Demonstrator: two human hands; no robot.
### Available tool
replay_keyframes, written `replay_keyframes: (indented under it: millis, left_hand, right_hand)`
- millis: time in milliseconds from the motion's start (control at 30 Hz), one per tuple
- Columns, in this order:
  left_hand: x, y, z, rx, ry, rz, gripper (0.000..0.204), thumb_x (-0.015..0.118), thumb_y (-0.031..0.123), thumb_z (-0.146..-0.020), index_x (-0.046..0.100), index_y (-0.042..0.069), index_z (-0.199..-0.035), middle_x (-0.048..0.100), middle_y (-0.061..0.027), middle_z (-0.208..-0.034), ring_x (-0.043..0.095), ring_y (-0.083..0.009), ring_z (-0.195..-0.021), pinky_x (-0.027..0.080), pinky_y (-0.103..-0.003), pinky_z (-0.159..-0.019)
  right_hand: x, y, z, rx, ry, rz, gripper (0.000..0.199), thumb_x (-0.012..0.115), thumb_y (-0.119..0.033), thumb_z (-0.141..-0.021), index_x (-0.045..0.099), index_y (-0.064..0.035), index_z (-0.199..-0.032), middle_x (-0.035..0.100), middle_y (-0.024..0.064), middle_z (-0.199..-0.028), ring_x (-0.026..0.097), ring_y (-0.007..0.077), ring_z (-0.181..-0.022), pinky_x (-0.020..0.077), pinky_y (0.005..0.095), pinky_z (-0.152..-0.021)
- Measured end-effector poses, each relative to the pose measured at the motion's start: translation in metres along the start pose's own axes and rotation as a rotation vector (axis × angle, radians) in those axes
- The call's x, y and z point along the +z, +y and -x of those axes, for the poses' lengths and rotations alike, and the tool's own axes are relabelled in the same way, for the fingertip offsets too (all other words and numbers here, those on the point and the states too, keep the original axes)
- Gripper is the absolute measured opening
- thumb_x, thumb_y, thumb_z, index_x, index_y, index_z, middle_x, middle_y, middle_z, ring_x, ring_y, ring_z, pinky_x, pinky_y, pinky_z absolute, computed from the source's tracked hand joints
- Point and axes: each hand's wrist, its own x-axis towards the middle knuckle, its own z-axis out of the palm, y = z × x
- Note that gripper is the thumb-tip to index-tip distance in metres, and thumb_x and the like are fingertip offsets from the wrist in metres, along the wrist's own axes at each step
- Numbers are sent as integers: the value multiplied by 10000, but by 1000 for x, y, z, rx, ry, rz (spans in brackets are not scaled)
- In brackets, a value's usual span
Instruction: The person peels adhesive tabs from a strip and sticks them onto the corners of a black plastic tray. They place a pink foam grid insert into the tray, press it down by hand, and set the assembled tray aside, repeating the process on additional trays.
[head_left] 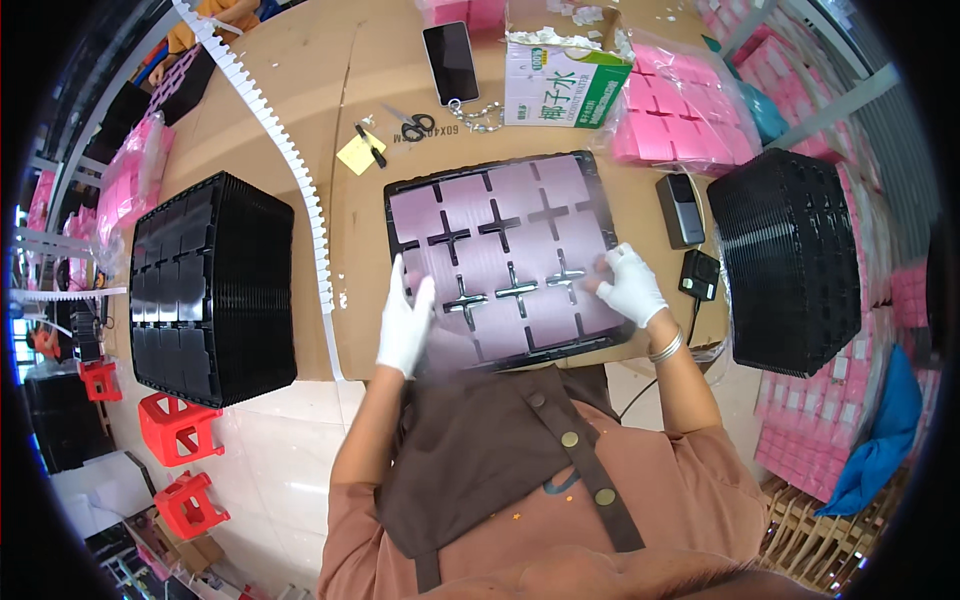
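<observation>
My left hand lies flat on the near left edge of the tray, fingers straight and close together, pressing down on the pink sheets that fill it. My right hand rests on the tray's near right edge, fingers curled loosely onto a pink sheet; I cannot tell whether they pinch it. Both hands wear white gloves, and a bangle sits on my right wrist.

The tray is black, lies in the middle of the cardboard-covered table just in front of me, and shows black crosses between the pink squares.

Left of it, across a white toothed strip, stands a stack of black trays. Another black stack stands at the right. Between that stack and my tray lie a grey device and a small black box.

Far from me lie a phone, scissors, a yellow note with a pen on it, a green-and-white carton and bagged pink sheets. Red stools stand on the floor at the near left.
</observation>
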Motion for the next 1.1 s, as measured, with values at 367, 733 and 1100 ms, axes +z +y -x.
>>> replay_keyframes:
  millis: [367,733,1100]
  left_hand:
    - [7,-51,44,372,190,-387,765,626,-76,-747,259,10,-1413,281,-196,-1370,507,-265,-1097,451,-343,-926]
    - [5,-55,46,424,196,-437,635,604,-28,-791,340,-14,-1368,315,-231,-1373,453,-339,-1195,424,-383,-974]
    - [51,-11,-91,620,221,-1137,692,413,501,-924,354,-31,-1363,353,-225,-1421,298,-366,-1337,183,-472,-1110]
  right_hand:
    - [3,-2,3,39,27,-156,262,720,-248,-742,603,-42,-854,577,132,-923,592,318,-861,475,394,-773]
    - [15,10,-2,74,186,-360,227,704,-204,-765,611,-23,-865,600,147,-860,591,319,-771,474,390,-705]
    - [35,-58,-97,-260,226,243,695,581,-439,-838,441,84,-1273,385,247,-1376,323,372,-1311,216,467,-1093]
